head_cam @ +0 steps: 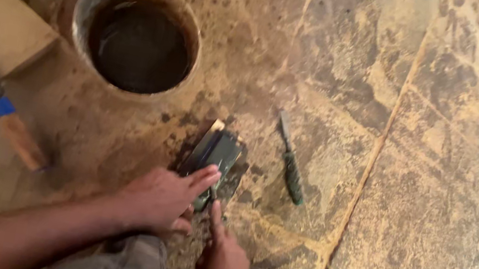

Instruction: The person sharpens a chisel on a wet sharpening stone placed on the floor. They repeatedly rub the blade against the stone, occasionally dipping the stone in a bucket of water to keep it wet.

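Observation:
My left hand lies flat with its fingers pressing on a dark, wet rectangular stone that rests on the stained stone floor. My right hand comes up from below, its fingers pinched around a thin dark tool whose tip sits on the near end of the stone. I cannot make out the tool's shape. A knife with a green handle lies on the floor just right of the stone, untouched.
A round bucket of dark liquid stands at the upper left. A pale wooden block and a long tool with a blue band and wooden handle lie at the far left. Floor joints run down the right side.

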